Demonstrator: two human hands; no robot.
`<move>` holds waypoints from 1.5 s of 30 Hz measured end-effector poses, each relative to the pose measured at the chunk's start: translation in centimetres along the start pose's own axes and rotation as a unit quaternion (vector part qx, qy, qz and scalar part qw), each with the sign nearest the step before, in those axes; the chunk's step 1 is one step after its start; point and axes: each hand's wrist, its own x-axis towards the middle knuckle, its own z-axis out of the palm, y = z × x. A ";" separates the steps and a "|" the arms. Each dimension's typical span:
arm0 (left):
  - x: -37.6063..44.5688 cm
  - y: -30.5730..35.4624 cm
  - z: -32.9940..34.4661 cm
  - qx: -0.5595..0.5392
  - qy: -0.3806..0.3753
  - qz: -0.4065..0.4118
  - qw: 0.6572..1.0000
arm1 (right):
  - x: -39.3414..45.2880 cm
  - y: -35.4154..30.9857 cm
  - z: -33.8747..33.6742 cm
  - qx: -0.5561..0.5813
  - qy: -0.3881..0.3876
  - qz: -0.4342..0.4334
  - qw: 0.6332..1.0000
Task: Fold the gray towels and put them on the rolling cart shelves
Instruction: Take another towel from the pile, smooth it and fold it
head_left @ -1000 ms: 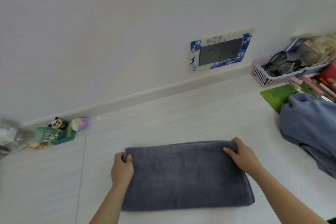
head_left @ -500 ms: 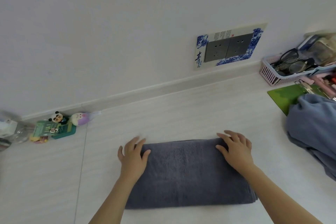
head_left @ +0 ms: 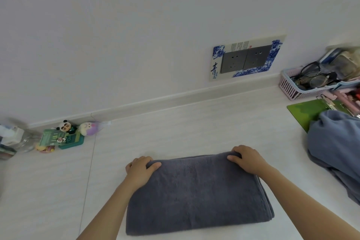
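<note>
The folded dark gray plush towel (head_left: 196,193) lies flat on the white table (head_left: 175,126), long axis left-right, its far corners gripped by the left hand (head_left: 139,170) and right hand (head_left: 246,160), fingers curled over the edge.

Blue cloth (head_left: 337,154) cut by right edge; fingertips under towel (head_left: 194,195).

Both hands (head_left: 247,161) now curl, gripping the towel's (head_left: 194,193) far corners.
</note>
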 end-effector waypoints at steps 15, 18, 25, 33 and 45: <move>-4.3 -1.4 -10.0 0.029 0.267 0.129 0.954 | 0.5 -5.3 -7.6 -0.025 0.283 -0.242 0.928; -5.4 -2.6 -5.8 0.055 0.143 0.092 0.984 | 0.4 -4.4 -4.8 -0.066 0.122 -0.202 0.969; -7.8 -2.6 -1.0 0.037 0.001 0.052 0.998 | -1.7 -4.0 -2.4 -0.107 -0.073 -0.105 0.986; -4.0 2.4 2.3 -0.022 0.189 0.140 0.972 | 0.2 -11.0 2.8 -0.091 0.065 -0.192 0.975; -4.5 -2.3 7.3 0.063 0.143 -0.067 0.985 | 1.2 -6.8 8.0 -0.124 0.130 -0.043 0.983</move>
